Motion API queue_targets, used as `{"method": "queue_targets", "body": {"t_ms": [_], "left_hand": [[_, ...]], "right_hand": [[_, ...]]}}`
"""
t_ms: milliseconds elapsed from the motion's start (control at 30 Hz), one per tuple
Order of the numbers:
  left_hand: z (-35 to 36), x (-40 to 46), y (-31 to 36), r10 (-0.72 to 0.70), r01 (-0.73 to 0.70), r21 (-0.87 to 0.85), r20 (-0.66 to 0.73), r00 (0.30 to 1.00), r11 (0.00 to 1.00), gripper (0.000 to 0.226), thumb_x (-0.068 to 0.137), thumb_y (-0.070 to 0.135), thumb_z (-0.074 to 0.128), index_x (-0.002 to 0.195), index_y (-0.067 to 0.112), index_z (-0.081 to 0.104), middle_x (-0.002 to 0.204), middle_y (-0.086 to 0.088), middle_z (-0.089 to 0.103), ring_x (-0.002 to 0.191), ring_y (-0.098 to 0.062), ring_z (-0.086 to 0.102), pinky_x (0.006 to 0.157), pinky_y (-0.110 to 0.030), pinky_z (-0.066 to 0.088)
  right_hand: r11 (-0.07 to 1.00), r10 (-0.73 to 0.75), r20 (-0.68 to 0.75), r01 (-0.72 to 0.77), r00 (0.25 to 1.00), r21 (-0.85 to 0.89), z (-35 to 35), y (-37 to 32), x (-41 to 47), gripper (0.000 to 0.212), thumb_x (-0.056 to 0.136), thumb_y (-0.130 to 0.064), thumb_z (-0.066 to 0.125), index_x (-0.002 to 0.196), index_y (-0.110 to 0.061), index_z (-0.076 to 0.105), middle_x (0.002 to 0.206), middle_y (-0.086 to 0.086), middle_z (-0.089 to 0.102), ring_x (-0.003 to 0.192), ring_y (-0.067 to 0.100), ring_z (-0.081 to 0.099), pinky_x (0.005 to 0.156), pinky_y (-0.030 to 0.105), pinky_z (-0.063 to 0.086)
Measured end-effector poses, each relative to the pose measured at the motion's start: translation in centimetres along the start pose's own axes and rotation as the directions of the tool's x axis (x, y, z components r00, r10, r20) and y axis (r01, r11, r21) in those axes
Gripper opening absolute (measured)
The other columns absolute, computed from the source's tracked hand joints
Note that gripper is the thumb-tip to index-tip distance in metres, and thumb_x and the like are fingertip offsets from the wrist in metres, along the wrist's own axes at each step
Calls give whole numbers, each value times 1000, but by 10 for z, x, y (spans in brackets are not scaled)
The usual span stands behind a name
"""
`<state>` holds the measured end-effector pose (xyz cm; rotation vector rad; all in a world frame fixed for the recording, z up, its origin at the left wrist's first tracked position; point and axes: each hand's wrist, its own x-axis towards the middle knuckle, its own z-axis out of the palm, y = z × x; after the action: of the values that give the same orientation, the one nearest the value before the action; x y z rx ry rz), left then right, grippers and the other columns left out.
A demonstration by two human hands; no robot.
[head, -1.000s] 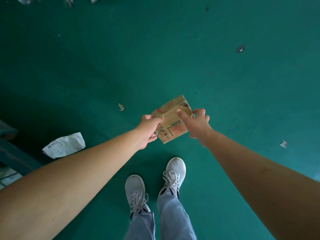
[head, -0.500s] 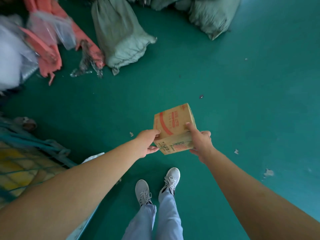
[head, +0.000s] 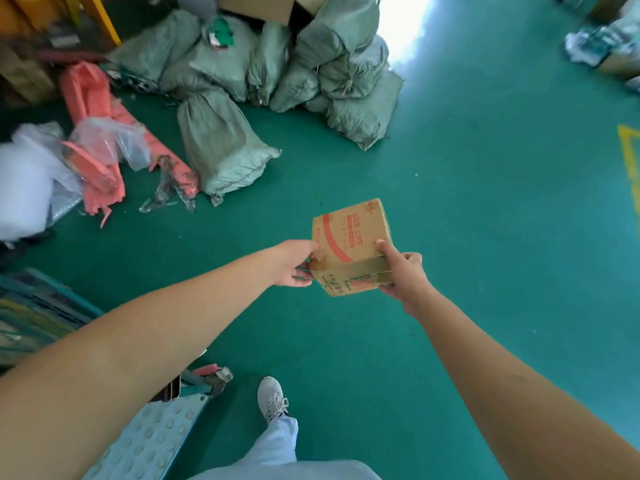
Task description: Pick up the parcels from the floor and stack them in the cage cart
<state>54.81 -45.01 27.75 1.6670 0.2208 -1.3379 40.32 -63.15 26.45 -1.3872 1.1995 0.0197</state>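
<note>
A small brown cardboard parcel (head: 349, 244) with red print is held up in the air over the green floor, between both hands. My left hand (head: 294, 263) grips its left edge, thumb on top and fingers under. My right hand (head: 403, 271) grips its right side, thumb lying on the top face. The cage cart (head: 38, 313) shows at the lower left as teal bars and mesh, partly hidden behind my left forearm.
A pile of grey-green woven sacks (head: 277, 64) lies ahead. Orange plastic wrap (head: 100, 140) and white bags (head: 24, 181) litter the left. A pale blue studded platform (head: 152, 441) sits by my white shoe (head: 272, 398). Yellow floor marking (head: 630, 157) runs at the right.
I have straightened up and the view has tilted forward, bringing sacks and the cart into sight. The parcel has risen with both hands and tilted so its red-printed face shows.
</note>
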Motion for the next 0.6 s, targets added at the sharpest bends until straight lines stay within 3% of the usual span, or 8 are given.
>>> {"method": "queue_targets", "body": {"t_ms": [167, 333, 600], "left_hand": [[17, -61, -42, 61, -61, -10, -33, 998, 998, 18, 100, 25, 62, 113, 13, 60, 112, -11, 67, 104, -25, 66, 102, -42, 53], [44, -132, -118, 102, -102, -13, -34, 994, 995, 27, 98, 31, 65, 121, 16, 60, 120, -14, 68, 110, -27, 67, 101, -41, 54], [46, -216, -231, 122, -127, -89, -63, 991, 988, 46, 96, 45, 68, 127, 13, 56, 125, -14, 65, 114, -30, 65, 106, -48, 51]], "right_hand": [[998, -67, 59, 66, 996, 26, -25, 26, -61, 54, 84, -63, 72, 113, -26, 45, 125, 6, 58, 113, 24, 63, 91, 43, 61], [993, -119, 94, 116, 988, 31, -56, 78, -143, 59, 84, -62, 73, 122, -25, 46, 125, 4, 58, 114, 23, 61, 93, 44, 60], [992, -125, 247, 114, 961, 57, -58, 136, -251, 61, 87, -58, 71, 132, -22, 49, 125, 4, 58, 113, 23, 59, 83, 39, 60]]}}
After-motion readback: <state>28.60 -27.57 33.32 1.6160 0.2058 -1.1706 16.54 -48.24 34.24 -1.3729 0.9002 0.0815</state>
